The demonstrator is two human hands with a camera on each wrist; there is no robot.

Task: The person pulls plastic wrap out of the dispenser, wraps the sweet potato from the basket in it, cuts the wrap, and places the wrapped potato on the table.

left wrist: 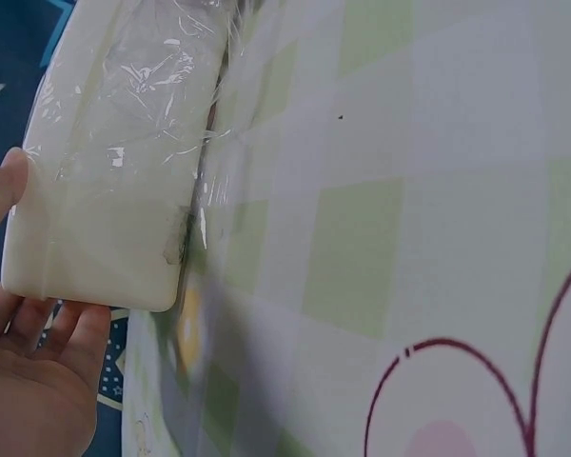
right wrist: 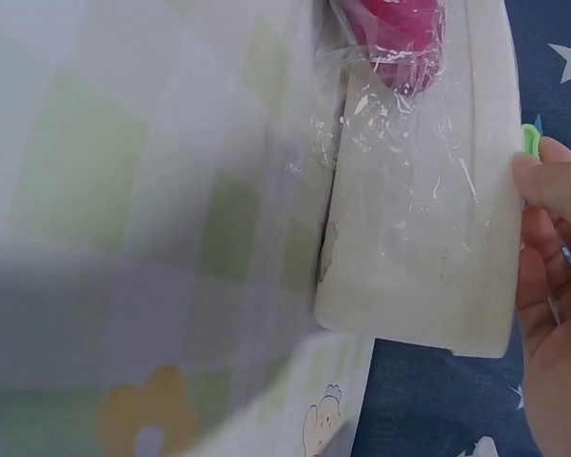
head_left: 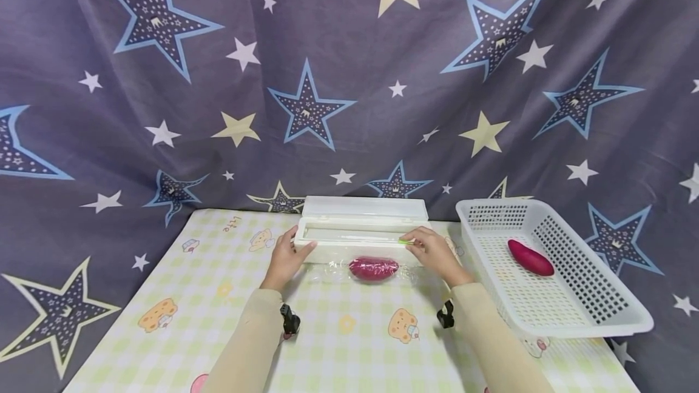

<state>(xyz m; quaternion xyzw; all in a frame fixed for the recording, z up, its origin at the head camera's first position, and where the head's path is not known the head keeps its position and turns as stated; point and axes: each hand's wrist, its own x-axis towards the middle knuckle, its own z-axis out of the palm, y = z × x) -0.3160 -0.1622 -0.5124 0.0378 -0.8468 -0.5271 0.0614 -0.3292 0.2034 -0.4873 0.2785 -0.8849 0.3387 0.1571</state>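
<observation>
A white cling film dispenser box [head_left: 332, 253] stands on the table with its lid [head_left: 366, 207] tipped back. My left hand [head_left: 284, 262] grips its left end, thumb near the top edge and fingers around the end in the left wrist view. With thumb and fingers, my right hand [head_left: 434, 253] pinches a small green slide cutter [right wrist: 530, 140] on the box's top edge, toward the right end. Clear cling film [head_left: 327, 272] hangs over the front and spreads onto the table. Under the film, right before the box, lies a purple-red sweet potato [head_left: 374, 268].
At the right stands a white perforated plastic basket [head_left: 617, 327] holding another purple-red sweet potato [head_left: 531, 258]. A checked tablecloth [head_left: 218, 314] with cartoon prints covers the table. Close behind the box hangs a dark star-patterned curtain [head_left: 377, 138].
</observation>
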